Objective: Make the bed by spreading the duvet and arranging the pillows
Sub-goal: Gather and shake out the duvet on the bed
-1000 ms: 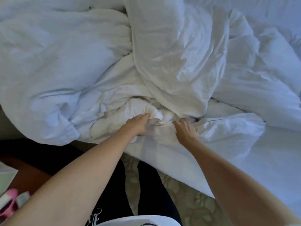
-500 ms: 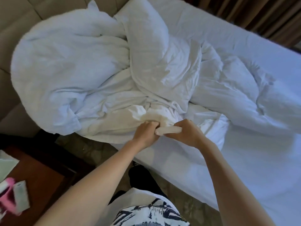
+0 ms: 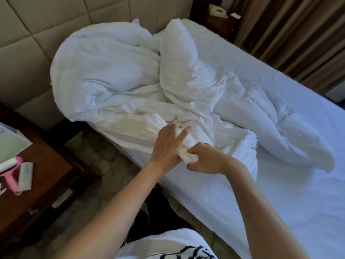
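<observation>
1. The duvet (image 3: pixel 130 86) lay bunched in a twisted heap at the head end of the bed (image 3: pixel 280 184), piled against the padded headboard (image 3: pixel 56 34), with one rumpled tail trailing down the mattress toward the foot – nothing of it was spread yet.
2. One pillow (image 3: pixel 179 45) showed, standing tilted on top of the heap and partly wrapped by it; whether others lay underneath could not be told.
3. The right hand (image 3: pixel 207 159) had its grip clenched on a gathered corner of the duvet at the near edge of the bed.
4. The left hand (image 3: pixel 168 144) rested just beside it, touching the same gathered fabric, fingers loosely extended along the fold; its grip looked slack rather than closed on anything.
5. By my judgement the task was at its very start – an edge had been found, but untangling, spreading and pillow placing all remained.
6. Most of the fitted sheet lay bare and fairly smooth.
7. Beside the bed stood a dark wooden counter (image 3: pixel 46 165) carrying a pink object (image 3: pixel 13 176) and a remote control (image 3: pixel 25 176), none of it involved.
</observation>
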